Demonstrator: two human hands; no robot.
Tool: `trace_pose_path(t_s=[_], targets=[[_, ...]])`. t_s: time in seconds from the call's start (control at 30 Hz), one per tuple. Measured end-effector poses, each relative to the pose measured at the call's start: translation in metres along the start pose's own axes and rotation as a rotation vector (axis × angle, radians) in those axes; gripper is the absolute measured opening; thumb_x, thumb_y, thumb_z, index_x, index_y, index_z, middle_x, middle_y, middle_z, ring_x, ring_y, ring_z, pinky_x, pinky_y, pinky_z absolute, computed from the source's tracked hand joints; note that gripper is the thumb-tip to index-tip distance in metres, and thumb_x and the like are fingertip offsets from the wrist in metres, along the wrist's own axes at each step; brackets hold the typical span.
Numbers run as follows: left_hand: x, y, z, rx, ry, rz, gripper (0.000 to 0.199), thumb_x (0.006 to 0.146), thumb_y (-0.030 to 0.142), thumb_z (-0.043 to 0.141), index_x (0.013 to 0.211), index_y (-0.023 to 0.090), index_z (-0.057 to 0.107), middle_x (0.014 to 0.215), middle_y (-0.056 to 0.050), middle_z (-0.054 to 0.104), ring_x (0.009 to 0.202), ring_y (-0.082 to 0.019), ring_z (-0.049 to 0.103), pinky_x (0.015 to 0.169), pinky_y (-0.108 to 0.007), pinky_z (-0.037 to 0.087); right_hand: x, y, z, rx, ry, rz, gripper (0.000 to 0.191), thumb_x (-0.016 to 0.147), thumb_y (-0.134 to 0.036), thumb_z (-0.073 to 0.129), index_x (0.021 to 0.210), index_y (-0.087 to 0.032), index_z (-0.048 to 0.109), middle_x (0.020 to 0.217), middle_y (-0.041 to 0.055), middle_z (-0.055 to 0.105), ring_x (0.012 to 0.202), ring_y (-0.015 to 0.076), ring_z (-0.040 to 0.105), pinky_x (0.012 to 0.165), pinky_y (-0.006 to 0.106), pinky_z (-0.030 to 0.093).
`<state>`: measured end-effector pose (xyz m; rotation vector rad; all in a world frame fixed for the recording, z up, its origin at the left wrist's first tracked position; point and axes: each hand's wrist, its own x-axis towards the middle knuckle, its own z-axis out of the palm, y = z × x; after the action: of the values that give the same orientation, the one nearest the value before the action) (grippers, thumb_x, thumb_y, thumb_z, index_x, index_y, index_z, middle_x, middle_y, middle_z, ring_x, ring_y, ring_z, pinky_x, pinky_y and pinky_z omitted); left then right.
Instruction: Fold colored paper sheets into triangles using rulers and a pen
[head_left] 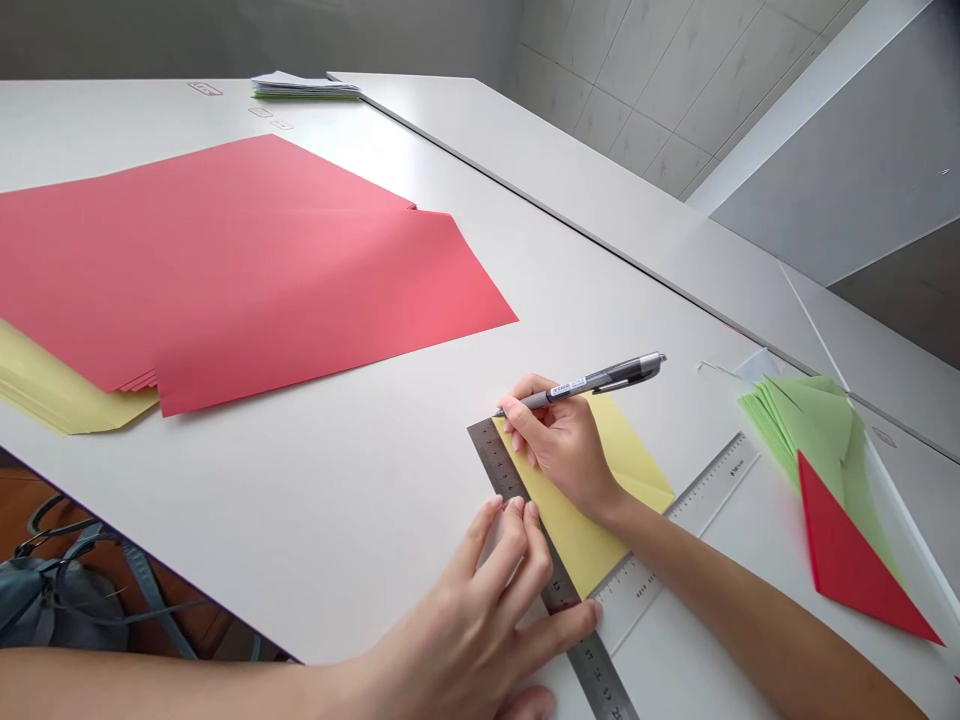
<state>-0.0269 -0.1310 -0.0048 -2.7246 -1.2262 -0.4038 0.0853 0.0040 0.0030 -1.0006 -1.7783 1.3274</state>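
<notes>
My right hand (562, 445) is closed around a grey and black pen (600, 382), its tip at the top corner of a yellow paper sheet (559, 515). A dark metal ruler (499, 455) lies along the sheet's left edge. My left hand (499, 590) holds this ruler down, the fingertips pressing on it and the little finger reaching across it. A clear plastic ruler (709, 490) lies along the sheet's lower right edge, passing under my right forearm. The left thumb is partly cut off by the bottom of the view.
Large red sheets (300, 290) lie at the left on the white table (337, 530), over yellow sheets (75, 400). Green papers (817, 430) and a red folded piece (847, 560) lie at right. A paper stack (304, 87) is at the back; a bag (52, 600) sits below the table edge.
</notes>
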Motion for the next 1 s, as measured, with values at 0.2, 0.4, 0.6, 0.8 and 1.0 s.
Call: trace_pose_path(t_s=[0.2, 0.4, 0.6, 0.8, 1.0], targets=[[-0.0010, -0.0021, 0.0003, 0.022, 0.013, 0.005, 0.053, 0.092, 0.060, 0.044, 0.139, 0.035, 0.045, 0.122, -0.009, 0.061, 0.123, -0.027, 0.048, 0.106, -0.046, 0.024, -0.0005, 0.0005, 0.0003, -0.018, -0.003, 0.000, 0.024, 0.090, -0.029, 0.058, 0.069, -0.019, 0.053, 0.058, -0.0054, 0.054, 0.046, 0.0059, 0.049, 0.040, 0.015, 0.037], [-0.0024, -0.0002, 0.0008, 0.039, 0.008, 0.019, 0.053, 0.093, 0.060, 0.041, 0.139, 0.035, 0.044, 0.122, -0.010, 0.061, 0.123, -0.028, 0.049, 0.106, -0.047, 0.023, -0.0010, 0.0001, 0.0003, -0.036, -0.003, -0.007, 0.023, 0.090, -0.029, 0.057, 0.070, -0.019, 0.053, 0.058, -0.0053, 0.054, 0.047, 0.0063, 0.049, 0.041, 0.015, 0.038], [-0.0019, 0.0002, 0.0000, 0.006, -0.007, -0.001, 0.054, 0.093, 0.059, 0.043, 0.140, 0.033, 0.043, 0.123, -0.010, 0.060, 0.123, -0.028, 0.048, 0.105, -0.046, 0.027, -0.0014, -0.0002, 0.0007, -0.047, -0.002, -0.010, 0.022, 0.089, -0.031, 0.057, 0.070, -0.020, 0.053, 0.060, -0.0045, 0.054, 0.049, 0.0077, 0.050, 0.041, 0.016, 0.039], [0.0009, -0.0022, -0.0019, 0.002, -0.005, 0.009, 0.051, 0.093, 0.059, 0.043, 0.138, 0.034, 0.046, 0.122, -0.010, 0.061, 0.122, -0.027, 0.050, 0.104, -0.045, 0.028, -0.0009, -0.0003, 0.0007, -0.061, -0.003, -0.007, 0.022, 0.089, -0.032, 0.057, 0.072, -0.020, 0.054, 0.061, -0.0039, 0.054, 0.050, 0.0089, 0.050, 0.041, 0.017, 0.040], [-0.0005, -0.0016, -0.0030, -0.007, -0.012, 0.012, 0.052, 0.095, 0.058, 0.041, 0.141, 0.034, 0.043, 0.123, -0.009, 0.061, 0.124, -0.027, 0.048, 0.105, -0.044, 0.027, -0.0010, -0.0001, 0.0009, -0.060, -0.009, -0.007, 0.022, 0.090, -0.032, 0.056, 0.071, -0.020, 0.053, 0.060, -0.0044, 0.052, 0.049, 0.0084, 0.049, 0.041, 0.017, 0.039]])
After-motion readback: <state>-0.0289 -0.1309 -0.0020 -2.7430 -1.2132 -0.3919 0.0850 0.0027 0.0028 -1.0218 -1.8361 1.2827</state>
